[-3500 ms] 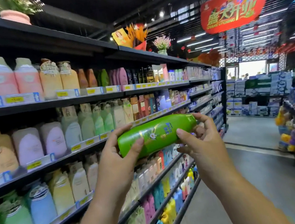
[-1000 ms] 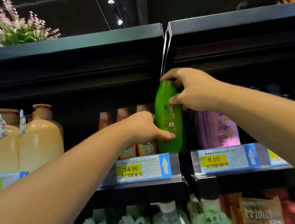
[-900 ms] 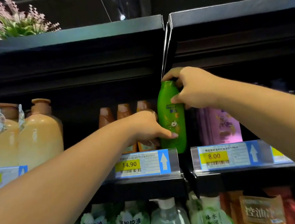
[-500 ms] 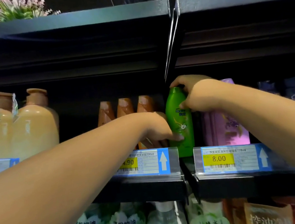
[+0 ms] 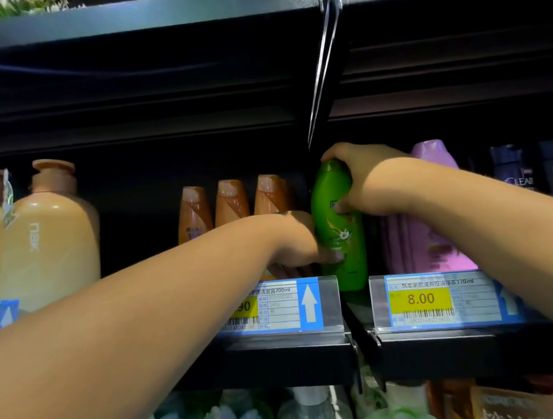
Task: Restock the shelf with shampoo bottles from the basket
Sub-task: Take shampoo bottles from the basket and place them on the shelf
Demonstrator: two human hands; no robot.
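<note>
I see green shampoo bottle (image 5: 340, 236) upright on shelf (image 5: 284, 349), at seam between two bays. Three brown bottles (image 5: 231, 202) just left, pink bottle (image 5: 439, 225) just right, dark bottles (image 5: 540, 176) beyond. Price tags (image 5: 420, 299) front edge. My right hand (image 5: 364, 178) clenched over bottle's cap and shoulder. My left hand (image 5: 296, 241) curled at lower side, fingers (image 5: 337, 256) touching label.

One view only — a wide-angle camera on the person's head, facing the shelf (image 5: 284, 349) square-on and close, tilted slightly upward so the underside of the upper shelf (image 5: 129, 16) fills the top. Both forearms reach in from the bottom corners — the price labels (image 5: 420, 299) sit near mid-frame, and edges bow from lens distortion. Nothing else overlaps.
</note>
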